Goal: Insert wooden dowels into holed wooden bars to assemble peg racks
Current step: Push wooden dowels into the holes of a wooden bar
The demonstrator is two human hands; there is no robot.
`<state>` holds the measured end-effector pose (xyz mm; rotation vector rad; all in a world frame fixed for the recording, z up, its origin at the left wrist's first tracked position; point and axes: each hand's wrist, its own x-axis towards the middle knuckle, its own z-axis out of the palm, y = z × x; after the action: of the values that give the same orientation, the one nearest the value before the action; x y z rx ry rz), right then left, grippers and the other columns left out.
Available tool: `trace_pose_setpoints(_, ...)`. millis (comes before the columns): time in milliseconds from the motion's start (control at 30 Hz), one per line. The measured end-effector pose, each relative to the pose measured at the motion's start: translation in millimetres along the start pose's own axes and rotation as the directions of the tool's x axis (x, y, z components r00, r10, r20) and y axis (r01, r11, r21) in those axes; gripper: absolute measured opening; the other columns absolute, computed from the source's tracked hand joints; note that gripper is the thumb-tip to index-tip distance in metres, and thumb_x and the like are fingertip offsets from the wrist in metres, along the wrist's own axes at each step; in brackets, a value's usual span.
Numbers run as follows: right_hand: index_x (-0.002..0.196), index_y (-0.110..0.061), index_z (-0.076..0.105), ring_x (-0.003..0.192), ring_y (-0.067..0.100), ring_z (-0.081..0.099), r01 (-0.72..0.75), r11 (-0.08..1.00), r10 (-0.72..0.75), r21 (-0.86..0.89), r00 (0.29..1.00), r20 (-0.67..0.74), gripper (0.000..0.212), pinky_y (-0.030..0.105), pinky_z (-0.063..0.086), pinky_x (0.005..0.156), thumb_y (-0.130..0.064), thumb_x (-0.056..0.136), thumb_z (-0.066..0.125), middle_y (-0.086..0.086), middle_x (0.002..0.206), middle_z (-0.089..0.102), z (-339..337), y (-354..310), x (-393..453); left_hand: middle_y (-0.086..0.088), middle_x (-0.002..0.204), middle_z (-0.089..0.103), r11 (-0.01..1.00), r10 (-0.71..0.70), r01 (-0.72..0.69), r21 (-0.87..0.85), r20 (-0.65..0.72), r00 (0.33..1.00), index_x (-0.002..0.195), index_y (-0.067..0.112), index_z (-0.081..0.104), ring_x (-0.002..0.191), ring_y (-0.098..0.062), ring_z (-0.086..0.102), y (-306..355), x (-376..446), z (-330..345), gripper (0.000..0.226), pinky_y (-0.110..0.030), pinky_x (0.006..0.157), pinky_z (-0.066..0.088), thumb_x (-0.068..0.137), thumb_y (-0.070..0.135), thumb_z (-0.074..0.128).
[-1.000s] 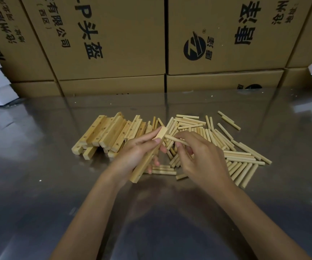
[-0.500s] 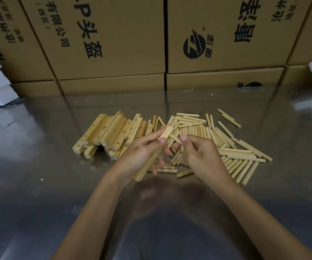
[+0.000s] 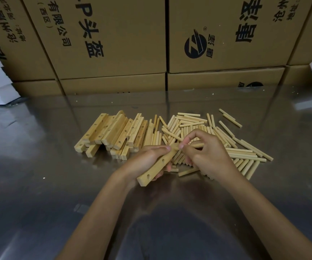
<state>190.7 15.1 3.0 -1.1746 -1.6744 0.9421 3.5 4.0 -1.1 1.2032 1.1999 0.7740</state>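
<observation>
Two hands, left hand (image 3: 147, 160) gripping holed bar (image 3: 159, 166); right hand (image 3: 207, 156) pinching dowel (image 3: 196, 146)

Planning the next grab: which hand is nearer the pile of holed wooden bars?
Left. The left hand sits just right of the pile of holed wooden bars; the right hand lies farther right.

A pale wooden bar (image 3: 158, 166) with two round holes showing along its upper face slants from near left to far right, its near end lifted off the surface. One dowel (image 3: 195, 145) lies crosswise at its far end. More holed bars (image 3: 114, 134) are heaped to the far left. Loose round dowels (image 3: 224, 139) lie scattered to the right.
</observation>
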Motion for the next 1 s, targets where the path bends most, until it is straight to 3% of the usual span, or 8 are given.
trace_pose_setpoints(67,0.084,-0.011,0.067,0.045,0.016,0.055,-0.048,0.984,0.051,0.173,0.999,-0.008,0.008,0.023,0.041,0.04,-0.015,0.088,0.072,0.01,0.06,0.066,-1.0,-1.5,1.0,-0.01,0.073,0.066,0.999,-0.04,0.041,-0.013,0.074,0.996,0.108,0.009,0.064,0.045,-0.013,0.048,1.0,0.3,4.6,0.03,-0.019,0.037,0.034,0.105,0.033,0.045)
trace_pose_setpoints(167,0.086,-0.006,0.067,0.044,0.017,0.054,-0.039,0.97,0.049,0.242,0.998,-0.034,0.013,0.022,0.041,0.04,-0.017,0.088,0.073,0.012,0.06,0.067,-2.5,-2.7,1.9,-0.009,0.073,0.062,0.987,-0.077,0.098,-0.129,0.157,0.985,0.11,0.008,0.059,0.043,-0.011,0.046,1.1,0.7,11.1,0.029,-0.017,0.034,0.03,0.107,0.031,0.042)
trace_pose_setpoints(400,0.115,-0.031,0.06,0.054,0.011,0.06,-0.117,0.973,0.115,0.2,0.993,0.021,0.034,0.021,0.043,0.043,-0.031,0.085,0.076,0.001,0.079,0.073,2.7,-0.7,3.2,-0.006,0.072,0.056,0.889,-0.051,0.09,-0.449,0.098,0.994,0.123,0.005,0.053,0.041,-0.008,0.044,6.5,-2.8,-8.1,0.029,-0.014,0.029,0.031,0.107,0.025,0.038)
trace_pose_setpoints(533,0.092,-0.032,0.071,0.066,0.001,0.056,0.056,0.986,-0.046,-0.154,0.996,0.07,0.008,0.029,0.049,0.061,-0.025,0.089,0.069,-0.014,0.084,0.067,8.1,7.6,-1.5,-0.006,0.072,0.053,0.788,-0.054,0.032,-0.615,-0.017,0.998,0.125,0.002,0.052,0.041,-0.009,0.041,7.8,-4.9,-26.2,0.032,-0.016,0.028,0.031,0.105,0.022,0.038)
trace_pose_setpoints(667,0.091,-0.033,0.069,0.094,0.002,0.044,0.319,0.783,-0.225,-0.533,0.945,0.236,0.005,0.025,0.04,0.079,-0.034,0.089,0.065,-0.017,0.093,0.056,28.8,16.1,-12.9,-0.006,0.072,0.053,0.728,-0.072,-0.022,-0.685,-0.109,0.991,0.125,0.002,0.05,0.04,-0.009,0.041,7.2,-5.5,-36.8,0.031,-0.017,0.028,0.03,0.104,0.021,0.037)
trace_pose_setpoints(867,0.09,-0.028,0.064,0.098,0.005,0.036,0.378,0.708,-0.274,-0.596,0.926,0.261,0.004,0.024,0.036,0.085,-0.031,0.089,0.064,-0.014,0.099,0.046,33.7,19.4,-14.4,-0.005,0.072,0.055,0.72,-0.101,-0.028,-0.694,-0.145,0.984,0.126,0.003,0.052,0.042,-0.01,0.041,5.0,-5.9,-41.6,0.033,-0.018,0.03,0.03,0.104,0.023,0.037)
trace_pose_setpoints(933,0.089,-0.027,0.06,0.092,0.005,0.043,0.34,0.75,-0.277,-0.567,0.94,0.197,0.003,0.027,0.042,0.08,-0.026,0.091,0.063,-0.016,0.092,0.05,30.0,14.7,-13.2,-0.005,0.072,0.055,0.726,-0.098,-0.035,-0.687,-0.154,0.983,0.122,0.002,0.053,0.042,-0.01,0.041,4.9,-4.9,-39.5,0.032,-0.018,0.03,0.03,0.104,0.023,0.037)
trace_pose_setpoints(1000,0.089,-0.026,0.06,0.079,0.011,0.056,0.191,0.934,-0.173,-0.302,0.981,0.084,0.007,0.033,0.05,0.068,-0.022,0.092,0.065,-0.011,0.081,0.061,25.9,6.2,-10.8,-0.005,0.07,0.054,0.73,-0.087,-0.046,-0.682,-0.159,0.984,0.117,0.002,0.054,0.043,-0.011,0.041,4.7,-3.5,-35.5,0.03,-0.018,0.031,0.029,0.104,0.023,0.037)
